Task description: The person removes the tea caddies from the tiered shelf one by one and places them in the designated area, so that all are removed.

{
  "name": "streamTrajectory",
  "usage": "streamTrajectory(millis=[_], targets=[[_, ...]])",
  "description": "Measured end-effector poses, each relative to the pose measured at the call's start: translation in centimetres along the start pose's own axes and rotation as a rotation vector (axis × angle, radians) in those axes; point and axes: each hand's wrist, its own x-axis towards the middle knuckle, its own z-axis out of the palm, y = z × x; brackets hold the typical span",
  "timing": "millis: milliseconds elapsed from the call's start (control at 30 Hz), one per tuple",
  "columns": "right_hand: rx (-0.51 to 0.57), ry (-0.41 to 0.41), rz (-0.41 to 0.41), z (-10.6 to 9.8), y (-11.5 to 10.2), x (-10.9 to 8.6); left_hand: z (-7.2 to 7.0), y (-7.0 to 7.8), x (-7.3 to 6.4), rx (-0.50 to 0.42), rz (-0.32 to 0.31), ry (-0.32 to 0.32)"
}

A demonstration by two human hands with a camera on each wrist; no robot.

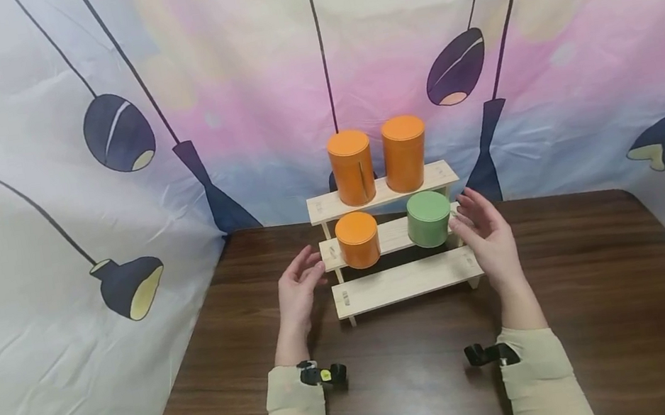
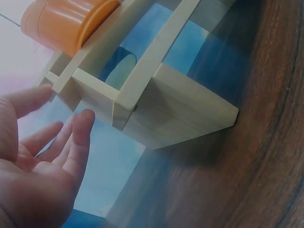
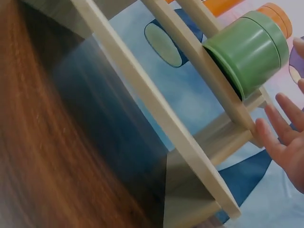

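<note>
Dark wood-grain table, creased pastel fabric backdrop, printed hanging lamps

A pale wooden tiered stand rests on a dark brown wood-grain table. On the board above the lowest one sits a glossy green cylindrical lidded tin, near that board's end corner. A glossy orange cylindrical tin shows partly behind it. The right hand is beside the same end, fingers spread; whether a fingertip touches the board's corner is unclear. Beyond the stand hangs pale blue printed cloth.
</note>
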Motion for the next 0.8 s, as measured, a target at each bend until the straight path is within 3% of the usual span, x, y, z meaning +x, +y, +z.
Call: streamTrajectory(millis=[200, 400, 667, 800], targets=[[-0.063, -0.075, -0.018, 0.8, 0.1, 0.5, 0.2, -0.1, 0.2, 0.015, -0.003, -0.041], [-0.169, -0.156, -0.094, 1.2, 0.6, 0.7, 0.5, -0.7, 0.5, -0.024, 0.020, -0.041], [-0.289, -0.188, -0.121, 2.6, -1.8, -0.6, 0.7, -1.4, 0.5, -0.060, 0.050, -0.058], [-0.360, -0.175, -0.111, 2.4, -0.3, -0.7, 0.7, -1.7, 0.3, -0.045, 0.045, -0.066]])
